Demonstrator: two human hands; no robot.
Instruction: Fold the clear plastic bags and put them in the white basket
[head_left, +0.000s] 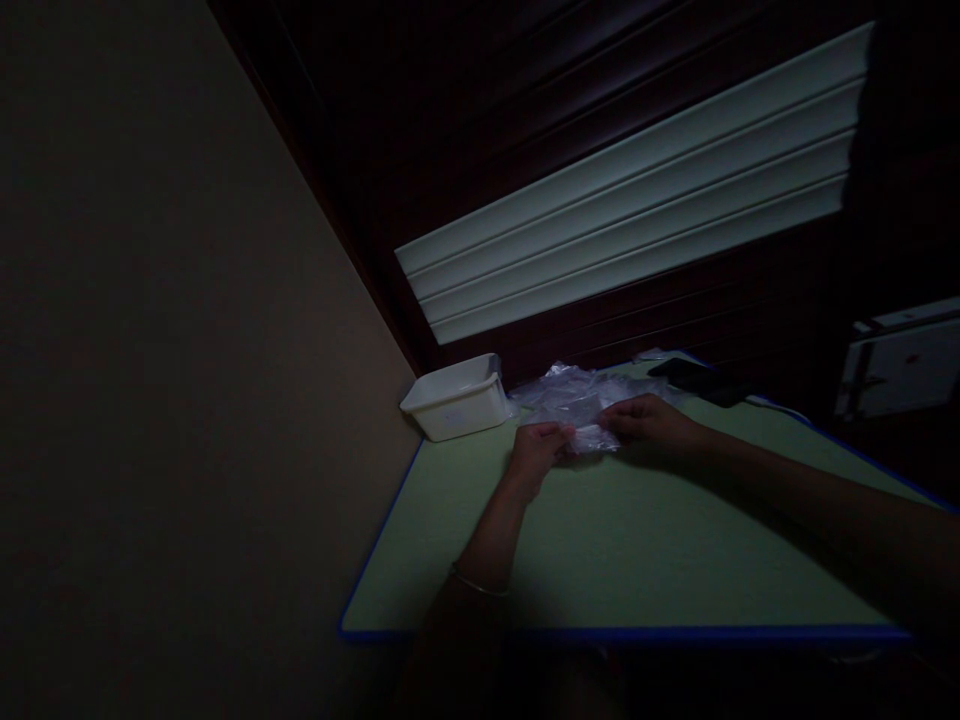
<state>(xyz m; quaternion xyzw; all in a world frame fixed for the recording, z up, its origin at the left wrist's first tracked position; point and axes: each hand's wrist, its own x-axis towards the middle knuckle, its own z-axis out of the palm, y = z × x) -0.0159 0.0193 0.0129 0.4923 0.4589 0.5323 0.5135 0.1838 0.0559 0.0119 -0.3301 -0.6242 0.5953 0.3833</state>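
Observation:
Clear plastic bags (562, 388) lie in a crinkled heap toward the back of the pale green table (600, 560). At the near side of the heap my left hand (536, 452) pinches the left edge of a clear plastic bag. My right hand (651, 422) has its fingers closed on the same bag's right side. The held bag is between the two hands, just in front of the heap. Its contents, if any, are too dark to make out.
A white plastic bin (459, 405) stands at the table's back left, beside the wall. A black object (701, 380) with a pale cable lies at the back right. A white box (904, 365) is beyond the table on the right.

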